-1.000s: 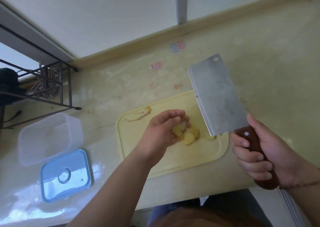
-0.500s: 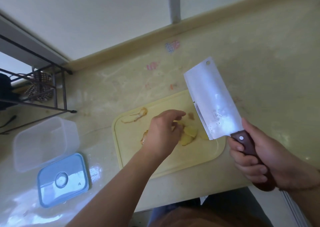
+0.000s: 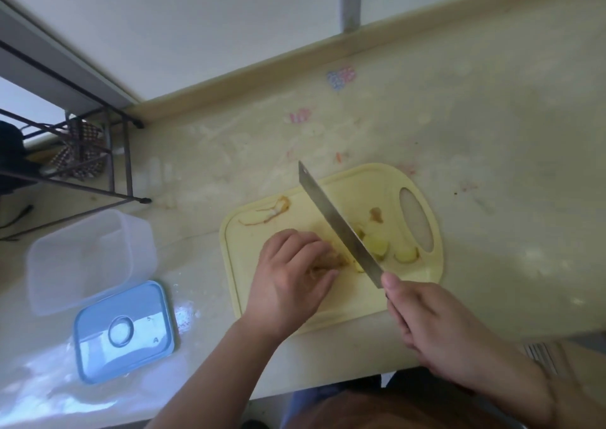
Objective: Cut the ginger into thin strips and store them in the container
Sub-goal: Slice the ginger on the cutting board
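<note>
Ginger (image 3: 377, 244) beside peel (image 3: 272, 213), cleaver (image 3: 337, 223).

Single head-worn wide-angle view — looking steeply down, close over a countertop (image 3: 492, 127), the wall's base along the top edge.

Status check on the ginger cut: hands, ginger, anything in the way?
Left hand holds ginger on cutting board; right hand grips cleaver, edge down beside it. Cut pieces lie right of blade. Container open, nothing blocking.
</note>
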The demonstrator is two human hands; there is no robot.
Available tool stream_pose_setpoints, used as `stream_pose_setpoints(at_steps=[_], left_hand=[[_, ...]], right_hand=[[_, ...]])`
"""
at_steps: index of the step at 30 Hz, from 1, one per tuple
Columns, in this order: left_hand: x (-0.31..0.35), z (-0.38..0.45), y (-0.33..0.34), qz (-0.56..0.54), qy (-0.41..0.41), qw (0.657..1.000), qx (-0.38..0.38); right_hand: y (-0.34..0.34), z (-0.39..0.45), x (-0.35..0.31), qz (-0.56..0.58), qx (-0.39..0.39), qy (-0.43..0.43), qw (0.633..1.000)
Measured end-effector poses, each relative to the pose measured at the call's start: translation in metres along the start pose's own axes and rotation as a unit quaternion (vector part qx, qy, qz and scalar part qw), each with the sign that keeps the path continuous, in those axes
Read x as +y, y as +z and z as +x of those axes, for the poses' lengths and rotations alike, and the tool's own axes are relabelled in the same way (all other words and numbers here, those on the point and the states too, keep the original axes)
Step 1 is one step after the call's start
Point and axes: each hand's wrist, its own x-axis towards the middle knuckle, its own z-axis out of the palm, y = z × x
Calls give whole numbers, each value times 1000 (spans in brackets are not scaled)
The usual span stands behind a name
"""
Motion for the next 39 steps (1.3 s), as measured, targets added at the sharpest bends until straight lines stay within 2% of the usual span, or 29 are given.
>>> stream_pose_setpoints(at_steps=[5, 12, 15, 20, 25, 39], left_hand=[[-2, -3, 16, -22, 0, 999, 32], [-8, -3, 12, -11, -12, 999, 44], [-5, 0, 14, 14, 5, 999, 52], [-8, 2, 16, -33, 35, 996, 74], [-9, 4, 16, -36, 47, 995, 86], [-12, 4, 18, -41, 40, 994, 88]], right_hand=[[18, 11, 9, -40, 30, 4, 999], [18, 18, 12, -20, 24, 10, 999], [10, 17, 9, -26, 35, 24, 999], [18, 9, 4, -64, 48, 2, 997], [23, -4, 4, -99, 72, -8, 992], [19, -11, 1, -92, 62, -3, 994]])
